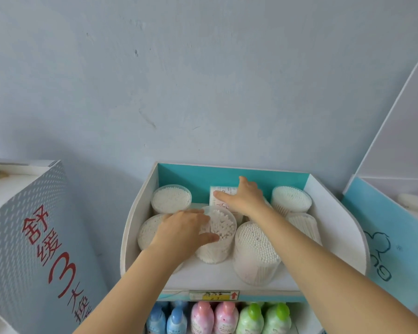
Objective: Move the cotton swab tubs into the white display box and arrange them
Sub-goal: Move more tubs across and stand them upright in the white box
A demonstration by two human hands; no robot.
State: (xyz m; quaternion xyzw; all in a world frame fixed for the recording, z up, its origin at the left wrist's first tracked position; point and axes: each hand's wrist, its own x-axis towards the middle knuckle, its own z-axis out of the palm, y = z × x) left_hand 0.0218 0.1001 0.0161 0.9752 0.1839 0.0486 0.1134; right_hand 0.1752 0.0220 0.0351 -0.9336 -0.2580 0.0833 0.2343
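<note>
The white display box (333,213) with a teal back wall stands in the middle and holds several clear round tubs of cotton swabs. My left hand (181,231) grips the rim of a centre tub (221,233) whose swabs lie jumbled. My right hand (245,197) rests flat, fingers spread, on a labelled tub (221,197) against the back wall. Other tubs stand at back left (171,198), back right (291,198), front left (149,231) and front right (256,251). One more tub (304,225) at the right lies partly hidden behind my right forearm.
A grey carton with red characters (34,237) stands to the left. A light blue and white display box (396,225) is at the right. Blue, pink and green bottles (217,318) line the shelf below the box. A plain wall is behind.
</note>
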